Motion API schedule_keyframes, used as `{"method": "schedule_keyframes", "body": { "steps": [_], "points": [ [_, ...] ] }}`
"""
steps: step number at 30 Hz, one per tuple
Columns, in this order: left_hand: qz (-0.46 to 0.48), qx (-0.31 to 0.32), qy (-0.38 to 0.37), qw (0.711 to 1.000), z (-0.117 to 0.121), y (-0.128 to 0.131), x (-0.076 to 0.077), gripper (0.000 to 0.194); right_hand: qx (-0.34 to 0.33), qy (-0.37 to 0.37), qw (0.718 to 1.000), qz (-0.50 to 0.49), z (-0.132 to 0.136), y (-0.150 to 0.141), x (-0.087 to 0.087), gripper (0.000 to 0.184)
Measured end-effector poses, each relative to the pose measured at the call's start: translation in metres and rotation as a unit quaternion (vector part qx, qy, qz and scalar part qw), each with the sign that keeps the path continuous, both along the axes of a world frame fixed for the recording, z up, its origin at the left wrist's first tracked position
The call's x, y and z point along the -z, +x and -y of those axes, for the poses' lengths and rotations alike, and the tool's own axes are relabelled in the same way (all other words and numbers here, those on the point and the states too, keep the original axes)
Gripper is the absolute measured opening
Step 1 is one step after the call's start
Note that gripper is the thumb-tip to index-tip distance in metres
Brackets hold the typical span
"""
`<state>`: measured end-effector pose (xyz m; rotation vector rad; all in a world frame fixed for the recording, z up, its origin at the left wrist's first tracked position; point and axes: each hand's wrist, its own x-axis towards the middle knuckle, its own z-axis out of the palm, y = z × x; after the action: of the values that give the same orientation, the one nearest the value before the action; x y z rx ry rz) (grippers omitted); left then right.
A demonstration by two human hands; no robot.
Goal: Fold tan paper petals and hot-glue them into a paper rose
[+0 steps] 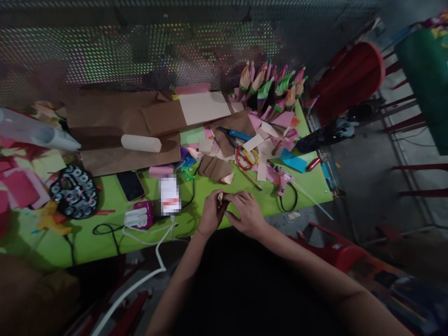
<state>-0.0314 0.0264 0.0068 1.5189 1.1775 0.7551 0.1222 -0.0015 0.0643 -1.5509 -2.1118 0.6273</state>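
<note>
My left hand (212, 213) and my right hand (247, 213) meet at the near edge of the green table (105, 235). Together they pinch a small pale folded piece of paper (220, 198), mostly hidden by the fingers. Both hands have their fingers closed on it. Just beyond them lie brown paper pieces (214, 168), red-handled scissors (245, 157) and a pencil (250, 178).
A pink glue gun (282, 179) lies to the right with its cable. A phone (130, 185), a pink charger block (140, 215), a tape-roll tray (74, 191), brown paper sheets (115, 126) and a cluster of paper cones (271, 86) fill the table. Red plastic chairs (345, 81) stand right.
</note>
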Motion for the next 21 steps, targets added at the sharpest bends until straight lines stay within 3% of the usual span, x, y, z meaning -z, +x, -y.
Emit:
{"method": "schedule_keyframes", "body": {
  "steps": [4,10,13,21],
  "points": [
    [0.062,0.005,-0.056,0.997,0.001,0.0,-0.003,0.031,0.014,-0.054,0.992,-0.117,-0.003,0.008,0.002,0.028],
    [0.172,0.005,-0.127,0.977,0.003,0.002,-0.009,0.035,0.091,-0.131,0.937,-0.311,-0.012,0.012,-0.003,0.009],
    [0.185,-0.009,-0.15,0.971,0.005,0.003,-0.008,0.037,0.116,-0.138,0.93,-0.322,-0.017,0.014,-0.003,0.01],
    [0.195,0.01,-0.149,0.969,0.009,0.0,0.0,0.039,0.104,-0.129,0.948,-0.272,-0.022,0.015,-0.003,0.016]
  ]
}}
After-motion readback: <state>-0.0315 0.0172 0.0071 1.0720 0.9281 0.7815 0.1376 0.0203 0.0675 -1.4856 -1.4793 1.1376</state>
